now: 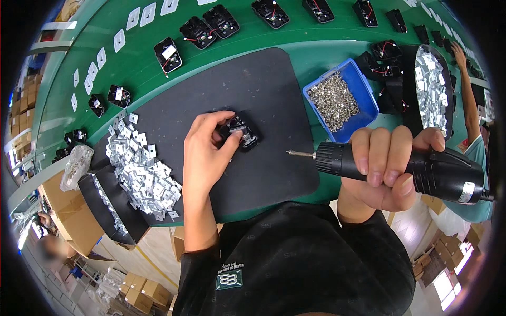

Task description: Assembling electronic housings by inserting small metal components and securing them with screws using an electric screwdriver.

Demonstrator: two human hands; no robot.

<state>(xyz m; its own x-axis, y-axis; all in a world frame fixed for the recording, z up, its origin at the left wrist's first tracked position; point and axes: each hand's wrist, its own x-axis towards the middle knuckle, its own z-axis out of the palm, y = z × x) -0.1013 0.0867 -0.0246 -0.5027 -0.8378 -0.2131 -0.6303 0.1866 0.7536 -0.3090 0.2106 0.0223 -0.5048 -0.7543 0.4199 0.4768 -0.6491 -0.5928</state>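
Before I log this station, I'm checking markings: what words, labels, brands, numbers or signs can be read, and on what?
Black shirt: pale lettering and a green emblem; legible in part, but not copied out here.
Power screwdriver in the right hand: pale label near its cable end, print too small to read.
Black housing on the green surface: white rectangle, no print legible.

Long green worktop [142, 58], pale floor [158, 250] with yellow line, stacked cardboard boxes [155, 291], bright light [444, 288] lower right

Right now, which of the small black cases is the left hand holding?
The black case over the black mat, gripped by the left hand; the other cases lie off the mat.
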